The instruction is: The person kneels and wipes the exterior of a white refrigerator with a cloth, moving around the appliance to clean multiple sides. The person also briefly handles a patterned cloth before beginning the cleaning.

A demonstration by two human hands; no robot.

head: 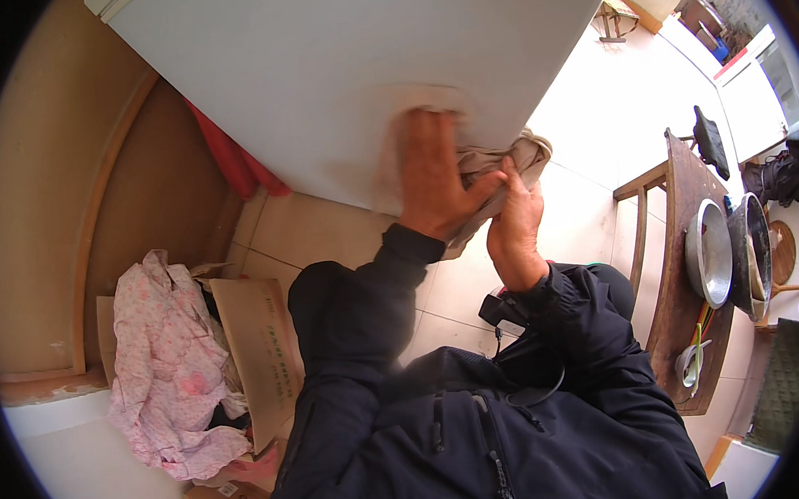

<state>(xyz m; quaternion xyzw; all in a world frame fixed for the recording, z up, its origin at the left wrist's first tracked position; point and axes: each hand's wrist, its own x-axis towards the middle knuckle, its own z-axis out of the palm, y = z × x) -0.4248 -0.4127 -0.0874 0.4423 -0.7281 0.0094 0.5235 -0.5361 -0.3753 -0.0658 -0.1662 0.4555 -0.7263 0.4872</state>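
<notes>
A large white appliance panel [333, 68], its kind not certain, fills the top of the view. My left hand [432, 172], blurred, presses with its fingers extended against a beige cloth [486, 155] near the panel's lower edge. Part of the cloth is hidden under that hand. Just to the right, my right hand [518, 221] grips the bunched part of the same cloth between thumb and fingers, beside the panel's corner. The two hands are close together, the left thumb near the right fingertips.
At left, a pink patterned garment [167, 373] hangs over an open cardboard box [258, 354]. Red fabric [229, 157] shows behind the panel. To the right, a wooden bench [673, 233] holds a metal basin [708, 253], a darker pan [750, 255] and a small bowl [689, 367].
</notes>
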